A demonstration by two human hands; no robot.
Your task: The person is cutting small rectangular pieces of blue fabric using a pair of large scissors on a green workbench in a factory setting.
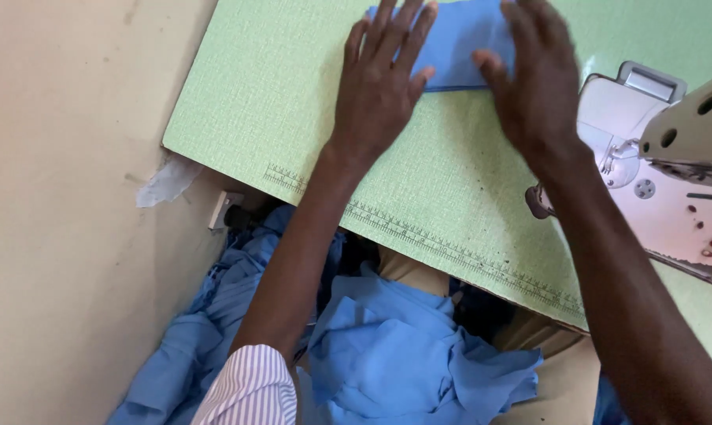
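A small flat piece of blue fabric point(458, 43) lies on the light green sewing table point(277, 102) near its far edge. My left hand point(381, 79) rests flat on the fabric's left part, fingers spread and pointing away from me. My right hand point(533, 75) presses flat on the fabric's right part, palm down, thumb toward the left hand. Neither hand grips anything. The fabric's far side runs out of the top of the view.
A white sewing machine point(671, 149) stands on the table at the right, close to my right wrist. A printed ruler strip point(419, 236) runs along the table's near edge. A heap of blue cloth point(387, 346) lies in my lap below the table. A beige wall point(64, 205) is at the left.
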